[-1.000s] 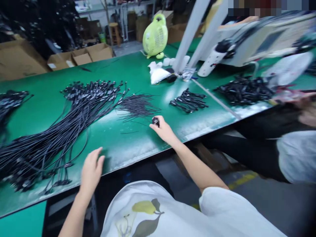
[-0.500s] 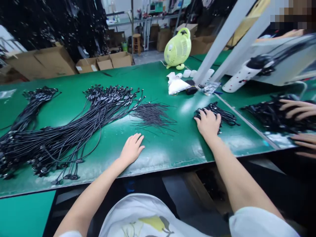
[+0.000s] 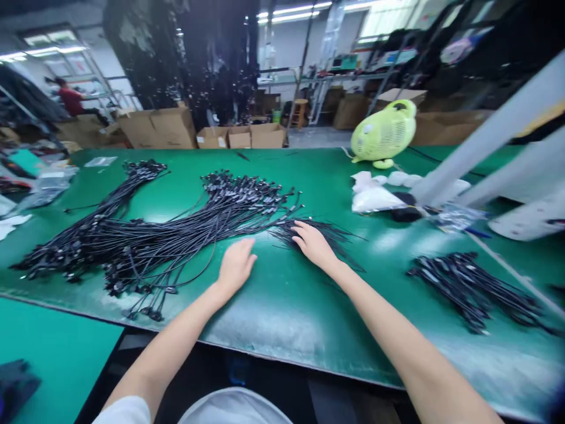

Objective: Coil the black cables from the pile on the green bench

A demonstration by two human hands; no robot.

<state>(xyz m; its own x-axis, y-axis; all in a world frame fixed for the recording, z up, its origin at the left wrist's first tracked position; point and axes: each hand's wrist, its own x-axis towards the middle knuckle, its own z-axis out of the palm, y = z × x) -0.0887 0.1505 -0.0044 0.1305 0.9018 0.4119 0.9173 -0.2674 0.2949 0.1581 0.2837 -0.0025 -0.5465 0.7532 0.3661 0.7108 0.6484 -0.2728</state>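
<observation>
My right hand (image 3: 312, 242) reaches over a loose pile of thin black wire strips (image 3: 338, 232), its fingers apart at the pile's left side. Nothing shows clearly in its grasp. Close to the table's front half, my left hand (image 3: 236, 263) hovers or rests just above the green surface; it is slightly blurred, with the thumb apart from the fingers and nothing visible in it. To its left spreads a big bunch of black cables (image 3: 176, 235) with small connectors at both ends.
Another cable bunch (image 3: 128, 188) lies further left. Folded black cable bundles (image 3: 472, 288) sit at the right. A green fan (image 3: 386, 134), a white plastic bag (image 3: 379, 198) and slanted grey posts (image 3: 494, 129) stand toward the back. Someone in red (image 3: 73, 97) is far off.
My right hand has left the folded cable bundles and moved left to the thin strips. My left hand stays near its place. The view has swung left and up.
</observation>
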